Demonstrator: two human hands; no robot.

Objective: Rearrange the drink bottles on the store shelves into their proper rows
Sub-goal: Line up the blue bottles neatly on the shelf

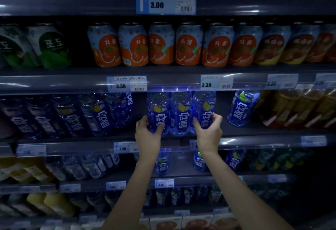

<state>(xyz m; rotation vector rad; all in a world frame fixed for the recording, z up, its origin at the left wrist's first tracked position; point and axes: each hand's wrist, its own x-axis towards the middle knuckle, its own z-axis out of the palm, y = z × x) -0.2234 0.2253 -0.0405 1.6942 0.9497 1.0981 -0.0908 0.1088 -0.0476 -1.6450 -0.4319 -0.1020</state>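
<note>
Three blue bottles [181,113] stand upright side by side, touching, at the front of the middle shelf [254,141], and the hands bracket them from below. The left hand [148,135] has its grip curled around the lower body of the leftmost bottle; the right hand [209,131] pinches the rightmost the same way. A lone matching bottle [241,109] stands apart to the right, nearer the right hand, across a bare gap.
</note>
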